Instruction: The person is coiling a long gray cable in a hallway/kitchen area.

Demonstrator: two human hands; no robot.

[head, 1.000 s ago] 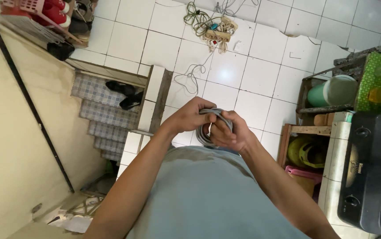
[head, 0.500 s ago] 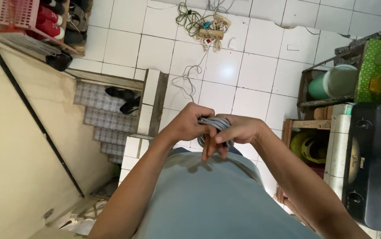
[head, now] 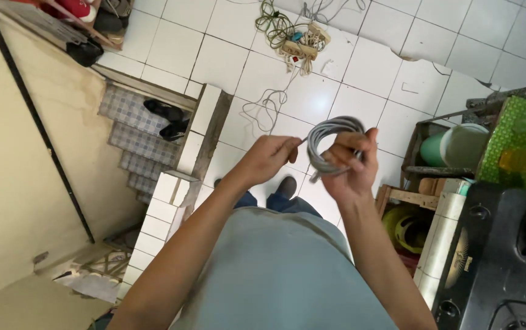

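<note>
The right hand (head: 351, 168) grips a coil of grey cable (head: 330, 143) held above the tiled floor (head: 360, 91), fingers closed around the loops. The left hand (head: 269, 157) pinches the loose end beside the coil. The winding looks nearly finished, with only that short end left out.

I am holding both forearms out ahead of my chest, elbows bent. My right hand (head: 349, 164) is raised with its fingers curled closed around the grey cable coil (head: 330, 143). My left hand (head: 267, 160), just left of that coil, is pinching its loose end.
</note>
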